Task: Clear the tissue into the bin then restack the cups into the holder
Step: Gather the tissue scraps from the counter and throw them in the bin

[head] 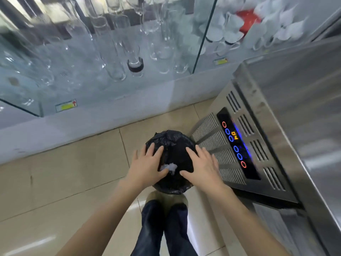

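A small round bin [172, 141] lined with a black bag stands on the tiled floor below me. A crumpled white tissue [170, 166] lies inside it, just past my left thumb. My left hand [147, 163] hovers flat over the bin's left side with fingers spread and nothing in it. My right hand [202, 165] hovers flat over the right side, also spread and holding nothing. White cups [228, 28] sit behind glass at the upper right, blurred. No cup holder is visible.
A glass-fronted cabinet [103, 52] full of tall clear glasses runs along the back. A stainless steel appliance [276, 126] with a lit control panel [234, 145] stands close on the right of the bin. My dark trouser legs [162, 228] are just below the bin.
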Motion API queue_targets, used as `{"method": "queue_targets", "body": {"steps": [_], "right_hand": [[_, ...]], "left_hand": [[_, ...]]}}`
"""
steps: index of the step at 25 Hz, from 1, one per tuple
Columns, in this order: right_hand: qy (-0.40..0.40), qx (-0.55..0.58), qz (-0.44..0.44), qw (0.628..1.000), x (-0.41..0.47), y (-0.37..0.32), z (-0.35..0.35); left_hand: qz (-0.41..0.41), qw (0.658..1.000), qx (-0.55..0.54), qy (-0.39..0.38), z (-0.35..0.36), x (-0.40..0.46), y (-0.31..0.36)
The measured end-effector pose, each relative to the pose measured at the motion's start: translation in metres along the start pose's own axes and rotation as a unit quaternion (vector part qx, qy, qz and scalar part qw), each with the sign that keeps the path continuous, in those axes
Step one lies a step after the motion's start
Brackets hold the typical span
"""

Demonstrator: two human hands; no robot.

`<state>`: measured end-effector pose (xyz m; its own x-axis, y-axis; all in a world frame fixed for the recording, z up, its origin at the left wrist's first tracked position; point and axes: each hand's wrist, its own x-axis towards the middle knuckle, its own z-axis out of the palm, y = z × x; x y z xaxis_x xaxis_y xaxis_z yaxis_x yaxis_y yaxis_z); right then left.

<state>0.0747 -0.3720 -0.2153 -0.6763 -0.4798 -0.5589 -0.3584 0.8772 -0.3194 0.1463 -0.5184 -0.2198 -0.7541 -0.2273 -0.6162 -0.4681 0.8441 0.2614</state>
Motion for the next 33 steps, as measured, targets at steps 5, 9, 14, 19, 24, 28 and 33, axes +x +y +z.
{"method": "queue_targets", "body": {"steps": [5, 9, 14, 19, 24, 28, 33], "right_hand": [[0.056, -0.02, -0.022, 0.998, -0.057, -0.025, -0.068], [0.106, -0.01, -0.024, 0.994, -0.089, -0.039, -0.115], [0.184, -0.007, -0.001, 0.983, -0.128, -0.044, -0.158], [0.278, 0.027, 0.053, 0.959, -0.178, -0.023, -0.191], [0.348, 0.046, 0.142, 0.926, -0.235, 0.024, -0.206], [0.382, 0.071, 0.203, 0.899, -0.281, 0.066, -0.207], [0.41, 0.097, 0.265, 0.868, -0.336, 0.129, -0.201]], "left_hand": [[0.028, 0.997, 0.015, 0.066, -0.071, -0.059, 0.022], [0.064, 0.992, 0.014, 0.11, -0.116, -0.091, 0.039], [0.12, 0.98, 0.038, 0.157, -0.162, -0.117, 0.064], [0.208, 0.959, 0.06, 0.181, -0.191, -0.132, 0.11], [0.307, 0.925, 0.128, 0.182, -0.2, -0.144, 0.181], [0.377, 0.894, 0.159, 0.183, -0.192, -0.159, 0.243], [0.449, 0.857, 0.171, 0.185, -0.164, -0.182, 0.325]]}}
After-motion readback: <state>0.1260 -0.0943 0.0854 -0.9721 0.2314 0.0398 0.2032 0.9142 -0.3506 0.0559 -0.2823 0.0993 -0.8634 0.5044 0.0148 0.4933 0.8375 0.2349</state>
